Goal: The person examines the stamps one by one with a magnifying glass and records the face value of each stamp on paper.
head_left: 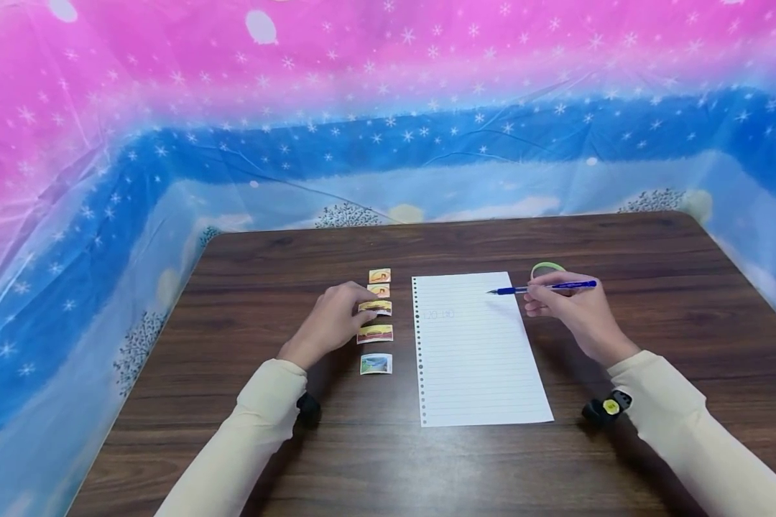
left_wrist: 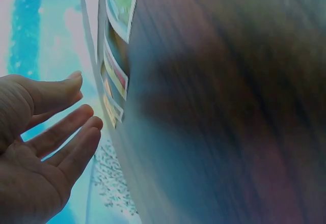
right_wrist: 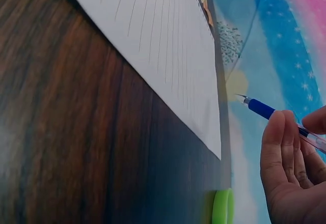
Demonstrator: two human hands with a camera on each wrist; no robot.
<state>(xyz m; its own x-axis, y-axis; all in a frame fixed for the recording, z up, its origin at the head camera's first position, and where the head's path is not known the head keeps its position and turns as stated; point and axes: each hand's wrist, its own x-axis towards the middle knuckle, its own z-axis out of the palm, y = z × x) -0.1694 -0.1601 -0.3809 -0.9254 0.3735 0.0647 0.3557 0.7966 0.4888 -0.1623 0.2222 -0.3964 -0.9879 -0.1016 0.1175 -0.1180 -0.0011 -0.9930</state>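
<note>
My right hand (head_left: 572, 309) holds a blue pen (head_left: 578, 284) between thumb and fingers. The pen's tip points left over the upper part of a lined, punched sheet of paper (head_left: 478, 366), apart from it in the right wrist view. Faint writing (head_left: 438, 314) shows near the sheet's left edge. Left of the paper, several postage stamps lie in a column, with a blue-green one (head_left: 376, 364) nearest me. My left hand (head_left: 330, 316) hovers by the yellow-and-red stamp (head_left: 381, 309) in the middle. In the left wrist view its loosely bent fingers (left_wrist: 84, 142) hold nothing.
A green ring-shaped roll, perhaps tape (head_left: 547, 267), stands behind my right hand, beyond the paper's right edge. Everything lies on a dark wood-grain table (head_left: 265, 258). A pink and blue snowflake-patterned cloth (head_left: 362, 136) hangs behind the table and along its sides.
</note>
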